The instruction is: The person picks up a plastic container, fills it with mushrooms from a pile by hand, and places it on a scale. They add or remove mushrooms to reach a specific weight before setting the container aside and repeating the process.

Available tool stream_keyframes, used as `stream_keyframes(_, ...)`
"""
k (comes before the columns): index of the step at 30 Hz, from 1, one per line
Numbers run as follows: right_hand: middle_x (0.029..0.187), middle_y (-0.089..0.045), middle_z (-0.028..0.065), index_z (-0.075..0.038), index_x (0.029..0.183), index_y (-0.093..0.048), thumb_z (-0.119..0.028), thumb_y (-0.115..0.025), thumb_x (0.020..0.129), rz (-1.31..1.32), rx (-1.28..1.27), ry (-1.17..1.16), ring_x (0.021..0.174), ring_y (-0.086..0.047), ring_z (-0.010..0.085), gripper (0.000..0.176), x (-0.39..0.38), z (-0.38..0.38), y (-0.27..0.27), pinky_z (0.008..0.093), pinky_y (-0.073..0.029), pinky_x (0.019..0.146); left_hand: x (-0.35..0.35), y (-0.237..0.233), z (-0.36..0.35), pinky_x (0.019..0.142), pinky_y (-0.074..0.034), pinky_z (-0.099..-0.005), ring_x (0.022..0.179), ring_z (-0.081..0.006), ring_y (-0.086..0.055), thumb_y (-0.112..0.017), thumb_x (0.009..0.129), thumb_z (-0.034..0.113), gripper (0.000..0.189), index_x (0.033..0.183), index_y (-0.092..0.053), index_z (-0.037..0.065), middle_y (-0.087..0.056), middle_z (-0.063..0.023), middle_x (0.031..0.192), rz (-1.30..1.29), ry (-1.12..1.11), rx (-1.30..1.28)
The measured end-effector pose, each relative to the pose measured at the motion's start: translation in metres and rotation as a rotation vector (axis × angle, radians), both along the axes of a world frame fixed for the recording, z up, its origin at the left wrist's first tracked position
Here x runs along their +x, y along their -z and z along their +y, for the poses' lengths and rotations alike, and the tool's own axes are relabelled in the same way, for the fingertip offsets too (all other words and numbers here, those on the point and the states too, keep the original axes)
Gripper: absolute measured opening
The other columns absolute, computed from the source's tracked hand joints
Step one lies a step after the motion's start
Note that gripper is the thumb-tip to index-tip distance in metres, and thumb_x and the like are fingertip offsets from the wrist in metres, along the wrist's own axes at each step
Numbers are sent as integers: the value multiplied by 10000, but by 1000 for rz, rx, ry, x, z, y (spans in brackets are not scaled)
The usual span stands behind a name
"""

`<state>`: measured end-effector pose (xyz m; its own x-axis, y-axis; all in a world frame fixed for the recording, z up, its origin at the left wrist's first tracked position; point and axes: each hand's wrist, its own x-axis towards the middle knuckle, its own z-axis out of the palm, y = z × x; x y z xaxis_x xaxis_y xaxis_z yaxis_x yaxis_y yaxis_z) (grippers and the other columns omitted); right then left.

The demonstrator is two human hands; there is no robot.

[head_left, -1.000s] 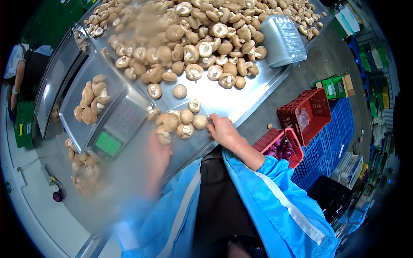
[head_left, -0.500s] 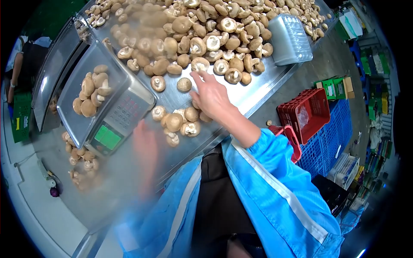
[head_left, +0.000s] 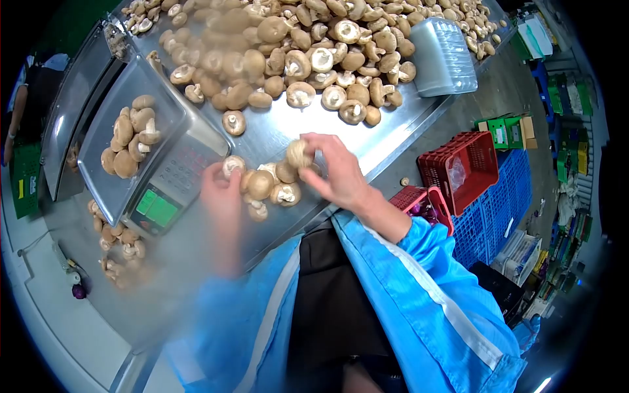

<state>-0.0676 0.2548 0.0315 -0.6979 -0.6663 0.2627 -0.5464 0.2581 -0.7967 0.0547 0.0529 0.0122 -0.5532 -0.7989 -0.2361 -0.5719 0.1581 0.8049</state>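
Between the fingers and thumb of my right hand [head_left: 341, 173], a brown-capped shiitake mushroom [head_left: 299, 154] is held just above a small group of mushrooms [head_left: 261, 185] on the metal table. My left hand [head_left: 221, 193], partly blurred, has its fingers closed around another mushroom [head_left: 232, 166] at the left edge of that group. To the left stands a digital scale [head_left: 157, 208] with a lit green display. Its clear tray [head_left: 98, 147] holds several mushrooms [head_left: 131, 134].
A large mushroom heap [head_left: 354, 59] covers the far table [head_left: 400, 121]. Stacked clear plastic trays [head_left: 444, 56] stand at its right edge. More mushrooms [head_left: 118, 239] lie left of the scale. Red crates [head_left: 458, 173] and a blue pallet [head_left: 504, 203] are right. Another person's arm [head_left: 16, 111] shows far left.
My right hand has drawn back toward me from the heap's edge and now holds up a mushroom that lay alone there. My left hand has moved up to a mushroom beside the scale.
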Motion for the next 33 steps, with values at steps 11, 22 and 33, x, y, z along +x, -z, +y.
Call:
stream_keyframes(11, 1315, -505, 145, -85, 1226, -560, -195, -760, 769, -42, -41, -78, 1196, -517, 358, 511, 26, 9, -15, 424, -432, 999, 22, -46, 18, 806, -471, -241, 878, -101, -578, -597, 906, 105, 261, 1146, -595, 3, -626, -55, 1022, 419, 135, 230)
stream_keyframes(22, 1138, -630, 117, -74, 1227, -572, -152, -738, 812, -511, -130, 128, 1032, -622, 243, 454, 41, 22, -19, 346, -497, 894, 30, -46, 28, 960, -445, -358, 1144, -270, -546, -663, 791, 37, 444, 1226, -577, 40, -588, -112, 1228, 143, 668, -300)
stream_keyframes(33, 1064, -604, 76, -46, 1213, -571, -181, -744, 835, -662, -27, 124, 839, -597, 155, 437, 50, 28, 11, 277, -508, 712, 27, 0, 15, 1045, -410, -432, 1251, -366, -505, -698, 706, -33, 534, 1223, -575, 23, -565, -159, 1289, 231, 706, -441)
